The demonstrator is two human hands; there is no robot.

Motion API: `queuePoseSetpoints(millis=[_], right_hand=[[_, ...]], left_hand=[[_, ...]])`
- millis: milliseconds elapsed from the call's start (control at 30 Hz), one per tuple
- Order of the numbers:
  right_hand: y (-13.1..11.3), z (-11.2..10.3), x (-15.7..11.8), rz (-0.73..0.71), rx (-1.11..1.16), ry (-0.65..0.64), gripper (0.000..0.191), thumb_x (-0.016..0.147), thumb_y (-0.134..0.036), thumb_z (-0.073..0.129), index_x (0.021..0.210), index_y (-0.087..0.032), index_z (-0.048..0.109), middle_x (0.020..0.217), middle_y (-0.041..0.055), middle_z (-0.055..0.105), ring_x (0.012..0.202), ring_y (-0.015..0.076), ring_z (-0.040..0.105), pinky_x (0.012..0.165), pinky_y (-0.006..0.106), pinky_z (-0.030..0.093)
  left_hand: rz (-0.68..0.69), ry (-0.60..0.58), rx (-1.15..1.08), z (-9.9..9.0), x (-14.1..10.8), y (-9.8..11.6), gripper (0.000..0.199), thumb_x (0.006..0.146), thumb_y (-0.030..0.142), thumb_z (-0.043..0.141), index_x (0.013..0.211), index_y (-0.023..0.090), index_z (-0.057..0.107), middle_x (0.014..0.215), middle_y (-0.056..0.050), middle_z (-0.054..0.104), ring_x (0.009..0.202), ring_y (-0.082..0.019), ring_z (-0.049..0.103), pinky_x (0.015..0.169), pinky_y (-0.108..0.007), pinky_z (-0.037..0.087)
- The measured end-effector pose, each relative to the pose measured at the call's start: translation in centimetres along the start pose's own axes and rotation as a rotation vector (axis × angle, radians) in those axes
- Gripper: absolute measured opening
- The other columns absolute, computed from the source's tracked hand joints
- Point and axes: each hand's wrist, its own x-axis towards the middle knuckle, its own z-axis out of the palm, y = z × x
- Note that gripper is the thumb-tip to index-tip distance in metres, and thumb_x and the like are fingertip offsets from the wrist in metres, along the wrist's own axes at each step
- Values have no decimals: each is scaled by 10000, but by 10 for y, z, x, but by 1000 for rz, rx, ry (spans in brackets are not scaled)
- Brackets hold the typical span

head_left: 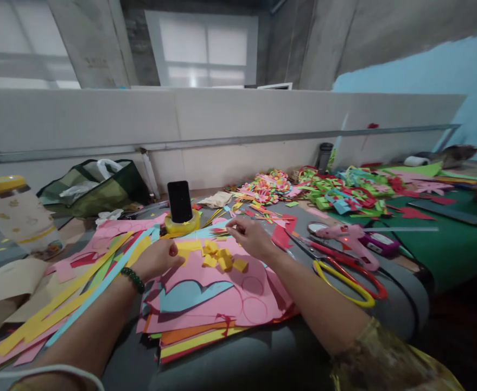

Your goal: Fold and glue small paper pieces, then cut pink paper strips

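Note:
My left hand (163, 260), a dark green bead bracelet on its wrist, is closed with curled fingers beside a flat yellow paper piece (190, 246). What it grips, if anything, is hidden. My right hand (249, 237) has thumb and fingers drawn together near some thin red and green paper points (219, 232); I cannot make out anything between them. Between the hands lies a small heap of folded yellow paper pieces (223, 259) on a stack of pink paper (222, 317). A cut blue paper sheet (193, 296) lies on the stack, nearer me.
Scissors with yellow and red handles (346, 277) and a pink glue gun (344, 233) lie right. A phone (180, 201) stands in a tape roll (185, 225). Paper strips (71, 304), a tumbler (22, 217) and a bag (95, 187) are left; colourful paper pieces (344, 193) pile behind.

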Motion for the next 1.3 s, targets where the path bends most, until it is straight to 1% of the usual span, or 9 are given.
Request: queuePoseSetpoints(millis=[133,267,433,667,733,800,900,1100,1300], right_hand=[[1,2,0,0,21,9,149,829,-274,525,815,-175,636,518,-44,476,486,106,435,495,228,296],[1,3,0,-1,35,20,156,828,-284,526,820,-175,637,524,-45,469,489,105,430,492,229,298],[-1,5,-2,-6,48,8,172,832,-302,526,800,-175,638,531,-49,457,483,96,409,486,223,296],[0,4,-1,-10,71,11,166,833,-289,524,829,-169,639,542,-38,501,494,102,441,495,225,314],[0,4,-1,-13,73,7,171,834,-297,527,834,-170,642,532,-40,497,492,105,444,493,227,311],[-1,4,-1,-16,74,6,174,835,-300,529,833,-170,644,526,-42,491,486,106,442,489,227,305],[-1,5,-1,-21,81,12,163,831,-286,533,825,-168,645,527,-42,490,486,105,442,492,228,307],[-5,4,-1,-59,132,22,193,847,-304,528,823,-161,656,552,-35,493,500,100,418,501,231,300],[-21,15,-11,-166,235,-117,279,799,-407,620,877,-143,664,581,-39,498,520,85,416,494,209,327]], left_hand=[[-4,-35,2,3,1,5,88,672,256,594,647,172,598,667,-19,637,642,-168,577,553,-250,360],[-28,20,24,7,2,10,113,672,223,595,764,159,601,780,-43,641,738,-184,588,608,-257,386],[-33,45,30,16,7,10,158,693,316,594,633,170,577,638,-28,588,682,-194,573,592,-274,366],[6,23,-44,21,12,-1,94,696,220,591,616,173,575,675,-23,621,662,-160,575,586,-250,381],[3,50,-65,22,13,-2,33,682,193,600,696,163,599,723,-34,624,707,-170,580,610,-255,391],[-15,78,-96,22,12,-1,173,667,184,612,836,146,619,757,-37,618,726,-176,580,621,-259,398],[-40,69,-165,21,11,1,287,645,184,620,926,130,618,662,-1,580,623,-159,559,560,-251,390],[-30,24,-358,11,6,11,130,630,236,605,727,156,572,570,41,517,488,-110,471,467,-227,343],[190,-127,-525,4,-11,42,203,642,332,637,589,157,547,565,46,475,545,-90,416,521,-215,342]])
